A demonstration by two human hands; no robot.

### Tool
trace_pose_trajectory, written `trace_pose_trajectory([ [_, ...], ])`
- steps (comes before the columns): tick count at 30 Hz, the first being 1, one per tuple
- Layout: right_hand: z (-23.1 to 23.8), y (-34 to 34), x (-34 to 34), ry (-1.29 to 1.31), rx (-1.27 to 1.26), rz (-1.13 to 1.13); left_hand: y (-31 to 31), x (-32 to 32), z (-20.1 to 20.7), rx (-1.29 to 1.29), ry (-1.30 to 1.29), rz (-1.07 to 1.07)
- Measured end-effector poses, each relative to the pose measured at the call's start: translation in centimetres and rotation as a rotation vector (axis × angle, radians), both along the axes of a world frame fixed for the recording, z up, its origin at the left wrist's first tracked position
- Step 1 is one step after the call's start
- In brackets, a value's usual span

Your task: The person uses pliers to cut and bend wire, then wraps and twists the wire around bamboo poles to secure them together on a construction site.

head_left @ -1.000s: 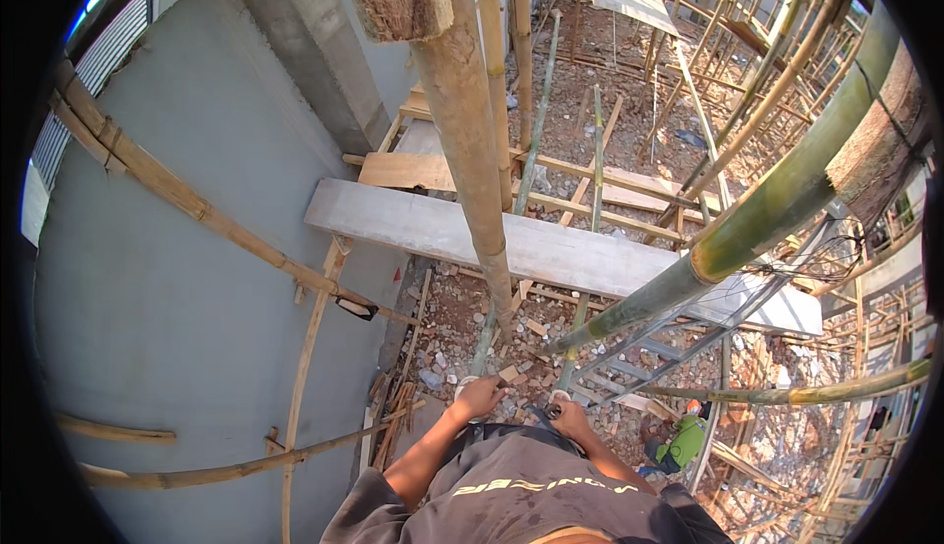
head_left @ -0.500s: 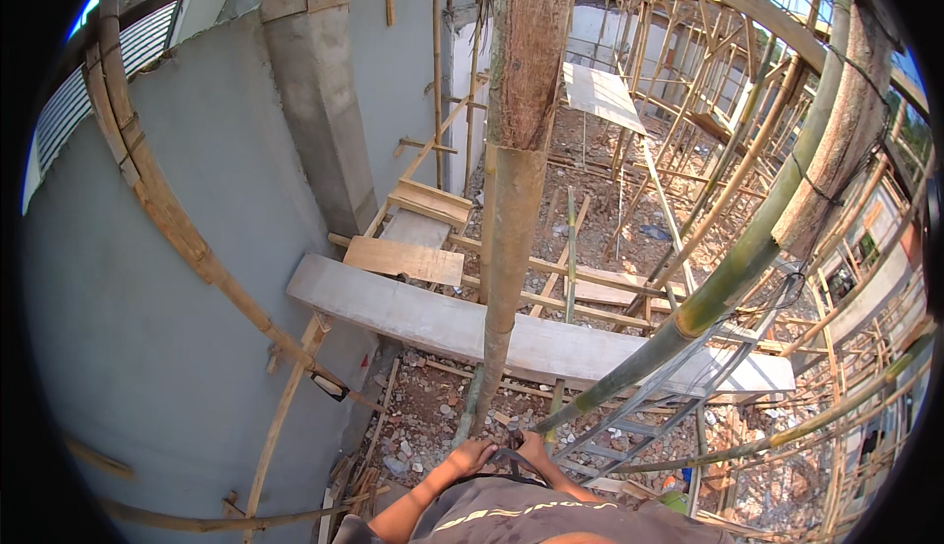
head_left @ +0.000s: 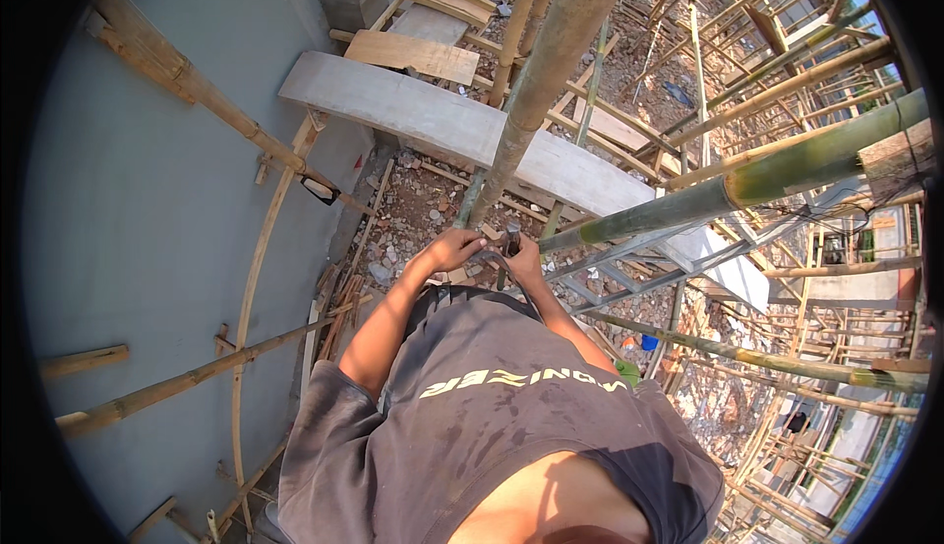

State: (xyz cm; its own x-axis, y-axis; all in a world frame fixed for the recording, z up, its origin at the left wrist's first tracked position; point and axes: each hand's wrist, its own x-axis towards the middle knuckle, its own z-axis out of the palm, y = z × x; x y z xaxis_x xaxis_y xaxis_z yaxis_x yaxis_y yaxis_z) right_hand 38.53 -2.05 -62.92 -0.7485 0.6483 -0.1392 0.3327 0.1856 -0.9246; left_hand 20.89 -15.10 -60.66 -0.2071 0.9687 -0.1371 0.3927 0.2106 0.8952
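My left hand [head_left: 456,248] is closed, its fingertips pinching one end of a dark curved strap [head_left: 495,257] in front of my waist. Beside it, my right hand [head_left: 525,259] is closed around a dark tool [head_left: 511,237] whose metallic head sticks up past the fingers; its exact kind is too small to make out. The strap runs between both hands and down beside my right forearm. Just beyond the hands stands a thick bamboo pole [head_left: 536,82], and a green bamboo pole [head_left: 678,210] slants off to the right.
A long pale plank [head_left: 393,101] crosses beyond me, with smaller boards [head_left: 413,55] past it. A metal ladder [head_left: 629,273] leans at the right. Rubble [head_left: 403,219] covers the ground below. A grey wall [head_left: 167,229] with bamboo rails stands left; more bamboo scaffolding fills the right.
The view has tipped downward, so my hands and the poles appear higher and more of my shirt and forearms shows. Both hands stay close together at the strap; the tool's head shows more clearly.
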Motion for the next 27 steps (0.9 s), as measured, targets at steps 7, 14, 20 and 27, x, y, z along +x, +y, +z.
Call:
trace_pose_trajectory([
  [7,2.4,-1.4,0.0,0.218,0.142,-0.103,-0.7,-0.6,2.7,0.073,-0.082,0.087],
  [14,0.0,2.7,4.2,-0.276,0.265,-0.061,-3.4,-5.7,4.6,0.023,0.116,0.362],
  [20,-3.9,4.0,9.8,-0.934,0.263,0.085,-4.7,-8.8,8.6,0.148,0.019,0.415],
  [27,4.9,2.8,7.3,-0.220,-0.006,-0.100,-4.5,-7.3,14.7,0.125,0.097,0.159],
])
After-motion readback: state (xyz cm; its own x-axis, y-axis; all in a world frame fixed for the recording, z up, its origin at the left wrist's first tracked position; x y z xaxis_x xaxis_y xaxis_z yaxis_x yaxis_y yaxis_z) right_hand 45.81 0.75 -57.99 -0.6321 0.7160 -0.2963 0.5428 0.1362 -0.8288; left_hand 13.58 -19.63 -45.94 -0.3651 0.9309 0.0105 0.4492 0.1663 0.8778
